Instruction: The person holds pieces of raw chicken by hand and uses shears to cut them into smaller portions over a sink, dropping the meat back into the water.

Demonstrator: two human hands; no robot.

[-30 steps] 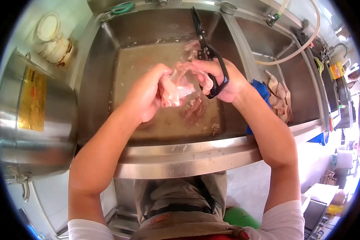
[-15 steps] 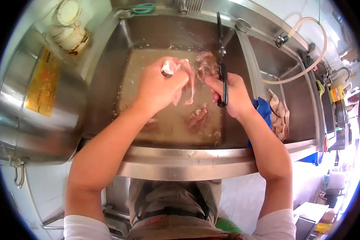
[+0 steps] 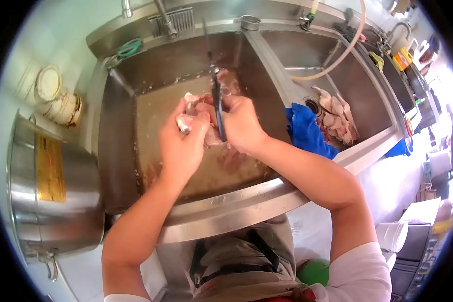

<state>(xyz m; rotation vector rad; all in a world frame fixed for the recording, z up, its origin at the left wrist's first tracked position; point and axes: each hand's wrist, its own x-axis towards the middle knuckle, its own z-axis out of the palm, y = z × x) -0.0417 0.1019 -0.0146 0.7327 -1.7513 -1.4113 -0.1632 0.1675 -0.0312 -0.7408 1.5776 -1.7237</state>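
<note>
My left hand is wrapped round a piece of raw meat above the left sink basin. Black scissors are in my right hand, their blades pointing to the back of the sink. The two hands are close together, and the scissors cross in front of part of the meat. Cloudy water lies in the basin, with more raw meat in it below my hands.
The right basin holds pale raw pieces. A blue cloth drapes over its near edge. A large metal pot stands left. Green-handled scissors lie on the back left rim, and a hose hangs at right.
The view has turned and shifted. My right hand, with the scissors, has come in beside my left hand. The meat in my left hand is now held up against the scissors.
</note>
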